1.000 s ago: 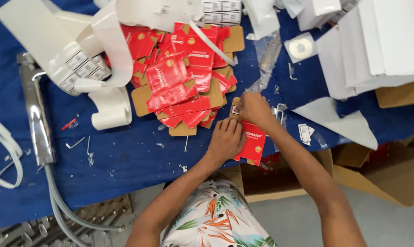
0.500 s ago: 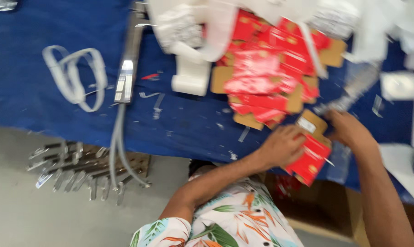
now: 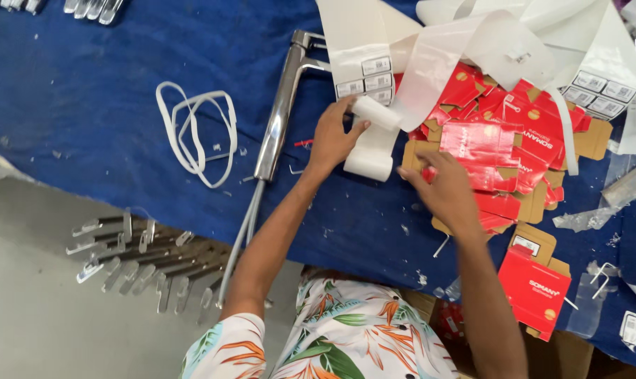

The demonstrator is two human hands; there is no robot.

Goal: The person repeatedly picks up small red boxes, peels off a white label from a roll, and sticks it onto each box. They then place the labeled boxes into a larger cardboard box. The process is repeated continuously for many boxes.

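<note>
Your left hand (image 3: 332,140) has its fingers curled loosely over the end of a white paper roll (image 3: 371,144), thumb on top, gripping it where the strip curves off toward the far edge of the table. Your right hand (image 3: 446,193) lies palm down with fingers spread and slack on the heap of flat red cartons (image 3: 504,151), touching the near left part of the pile; whether a fingertip has pinched one carton you cannot tell, since the hand covers what is under it. Just left of your left hand a chrome tap (image 3: 279,116) lies lengthwise, its grey hoses (image 3: 239,242) running off the near edge of the table. Further left a loop of white strap (image 3: 195,133) rests on the blue table cover (image 3: 86,98), with wide open cloth around it. One folded red carton (image 3: 539,288) sits apart near the near right corner, half over the edge above a brown cardboard box (image 3: 571,351) that is mostly cut off. White label-backing sheets (image 3: 472,35) overlap the far side of the pile and hide its far cartons. Clear plastic bags (image 3: 599,203) at the right edge are hard to make out. Below the near edge, chrome parts (image 3: 135,260) lie on the floor (image 3: 44,323).
</note>
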